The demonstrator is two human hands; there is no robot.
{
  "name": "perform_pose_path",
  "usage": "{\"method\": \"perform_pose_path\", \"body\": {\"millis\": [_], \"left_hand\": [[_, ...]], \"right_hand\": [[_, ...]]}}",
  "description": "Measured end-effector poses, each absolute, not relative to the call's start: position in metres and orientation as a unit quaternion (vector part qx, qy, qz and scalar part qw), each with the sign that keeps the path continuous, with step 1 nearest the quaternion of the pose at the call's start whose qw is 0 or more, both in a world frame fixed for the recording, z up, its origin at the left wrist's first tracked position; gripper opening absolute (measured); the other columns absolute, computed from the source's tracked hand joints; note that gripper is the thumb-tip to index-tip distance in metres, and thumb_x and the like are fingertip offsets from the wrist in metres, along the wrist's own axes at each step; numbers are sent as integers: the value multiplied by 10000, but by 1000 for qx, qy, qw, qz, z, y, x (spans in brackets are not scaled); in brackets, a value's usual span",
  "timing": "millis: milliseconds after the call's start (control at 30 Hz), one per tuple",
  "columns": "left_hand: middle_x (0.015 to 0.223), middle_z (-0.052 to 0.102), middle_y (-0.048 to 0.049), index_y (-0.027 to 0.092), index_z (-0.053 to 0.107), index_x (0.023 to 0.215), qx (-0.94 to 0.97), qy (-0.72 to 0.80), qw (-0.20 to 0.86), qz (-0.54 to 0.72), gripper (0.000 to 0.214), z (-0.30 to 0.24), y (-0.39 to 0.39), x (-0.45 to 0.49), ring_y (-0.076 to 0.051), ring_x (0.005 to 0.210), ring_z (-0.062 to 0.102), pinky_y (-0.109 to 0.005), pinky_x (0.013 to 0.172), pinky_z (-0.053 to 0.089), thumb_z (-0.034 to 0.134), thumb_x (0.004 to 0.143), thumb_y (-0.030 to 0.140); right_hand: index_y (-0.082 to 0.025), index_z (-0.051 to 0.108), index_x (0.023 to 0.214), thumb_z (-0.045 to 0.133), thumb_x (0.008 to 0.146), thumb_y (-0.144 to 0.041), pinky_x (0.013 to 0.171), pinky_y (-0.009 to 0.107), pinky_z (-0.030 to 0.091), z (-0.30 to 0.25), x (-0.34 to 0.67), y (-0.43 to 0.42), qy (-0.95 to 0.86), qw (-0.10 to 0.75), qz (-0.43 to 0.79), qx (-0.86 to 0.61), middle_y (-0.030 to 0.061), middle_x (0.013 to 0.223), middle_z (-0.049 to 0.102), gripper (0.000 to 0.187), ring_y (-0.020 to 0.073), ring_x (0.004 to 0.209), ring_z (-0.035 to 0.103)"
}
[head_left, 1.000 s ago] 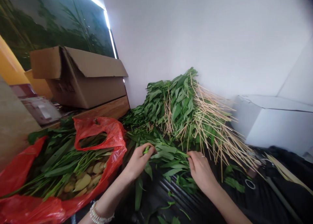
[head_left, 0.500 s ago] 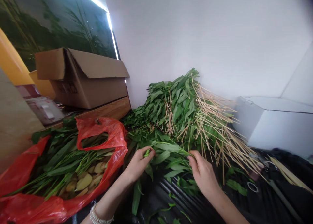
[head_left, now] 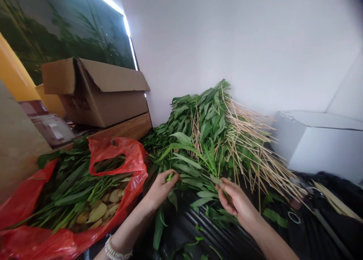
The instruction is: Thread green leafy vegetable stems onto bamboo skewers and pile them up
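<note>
My left hand (head_left: 163, 185) is closed around a few leafy stems; a bit of green pokes out above the thumb and leaves hang below. Opposite it, my right hand (head_left: 234, 199) pinches the stem end of a sprig of water spinach (head_left: 185, 159), whose long narrow leaves spread up and left. Between and beyond both hands lie more loose leaves. Behind them rises a pile of leafy greens (head_left: 208, 127), with many thin wooden skewers (head_left: 241, 139) jutting to the right. Whether a skewer is inside either hand is hidden.
At left a red plastic bag (head_left: 119, 150) holds more greens and pale sliced pieces (head_left: 99, 211). An open cardboard box (head_left: 119, 106) stands behind it. A white box (head_left: 326, 146) sits at right, by the wall. Black plastic sheeting (head_left: 227, 241) covers the surface.
The sprig in my right hand has swung upward and its leaves have fanned out. My right hand has turned slightly, its fingers now showing more. My left hand has stayed nearly still.
</note>
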State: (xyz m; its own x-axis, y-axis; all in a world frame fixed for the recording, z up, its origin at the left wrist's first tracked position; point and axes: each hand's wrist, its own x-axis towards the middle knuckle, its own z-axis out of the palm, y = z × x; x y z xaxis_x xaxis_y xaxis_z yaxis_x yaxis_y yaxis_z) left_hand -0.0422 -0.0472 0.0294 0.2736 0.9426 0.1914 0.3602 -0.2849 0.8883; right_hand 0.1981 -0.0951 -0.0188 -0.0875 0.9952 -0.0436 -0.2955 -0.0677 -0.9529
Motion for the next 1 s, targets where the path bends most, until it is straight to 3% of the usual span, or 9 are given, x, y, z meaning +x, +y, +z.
{"method": "perform_pose_path", "body": {"millis": [100, 233, 400, 467, 567, 667, 833, 900, 1000], "left_hand": [[485, 423, 57, 159, 637, 737, 707, 456, 385, 379, 411, 30, -43, -42, -100, 472, 402, -199, 466, 345, 536, 830, 546], [529, 517, 35, 155, 674, 838, 719, 450, 356, 392, 371, 38, -28, -46, -130, 545, 505, -219, 537, 420, 553, 821, 506], [901, 686, -51, 160, 653, 994, 723, 498, 234, 418, 326, 55, 12, -57, -215, 897, 627, -309, 809, 486, 564, 807, 412], [1057, 674, -99, 150, 600, 1133, 720, 545, 163, 398, 397, 57, 29, -61, -252, 1002, 619, -364, 892, 465, 578, 794, 355], [1231, 597, -189, 127, 422, 1366, 713, 605, 49, 352, 698, 53, 48, -64, -332, 1136, 564, -456, 944, 436, 655, 726, 283], [1367, 480, -225, 134, 427, 1377, 719, 606, -18, 340, 742, 47, 50, -64, -386, 1288, 420, -520, 1006, 377, 686, 690, 239], [1132, 596, -139, 145, 638, 1053, 682, 528, -1, 506, 274, 50, 14, -57, -270, 1117, 545, -398, 977, 418, 496, 863, 284], [999, 610, -87, 165, 638, 991, 664, 498, 32, 557, 257, 56, -10, -51, -228, 988, 579, -338, 895, 451, 473, 900, 341], [990, 627, -47, 201, 615, 1056, 643, 464, 115, 598, 291, 63, -41, -39, -188, 905, 583, -277, 805, 453, 447, 931, 404]], "right_hand": [[-184, 519, 753, 653, 741, -576, 310, 177, 94, -19, 198, -96, -407, 534, 633, -385, -104, 417, 429, 415, 21, 302, 228], [-187, 513, 748, 663, 743, -552, 309, 179, 93, -19, 198, -97, -381, 518, 684, -346, -109, 410, 408, 395, 17, 292, 208], [-195, 493, 718, 651, 762, -504, 311, 181, 87, -20, 199, -97, -362, 497, 725, -312, -109, 408, 392, 350, 17, 290, 198], [-192, 497, 714, 646, 768, -495, 314, 182, 84, -20, 199, -97, -358, 493, 732, -305, -108, 407, 390, 341, 17, 290, 200], [-192, 498, 708, 647, 766, -488, 315, 186, 81, -20, 199, -98, -361, 492, 731, -305, -105, 405, 393, 336, 19, 285, 209], [-190, 504, 712, 652, 761, -499, 316, 186, 82, -20, 199, -97, -366, 494, 726, -309, -102, 409, 399, 346, 19, 285, 218], [-176, 535, 725, 677, 744, -500, 318, 186, 90, -20, 197, -98, -369, 503, 716, -315, -100, 410, 409, 354, 16, 289, 222], [-172, 547, 733, 682, 741, -500, 318, 186, 87, -20, 196, -98, -369, 500, 714, -321, -99, 413, 415, 355, 16, 290, 221], [-173, 546, 734, 670, 758, -501, 321, 189, 91, -22, 195, -98, -381, 502, 703, -328, -100, 413, 411, 351, 17, 294, 215]]}}
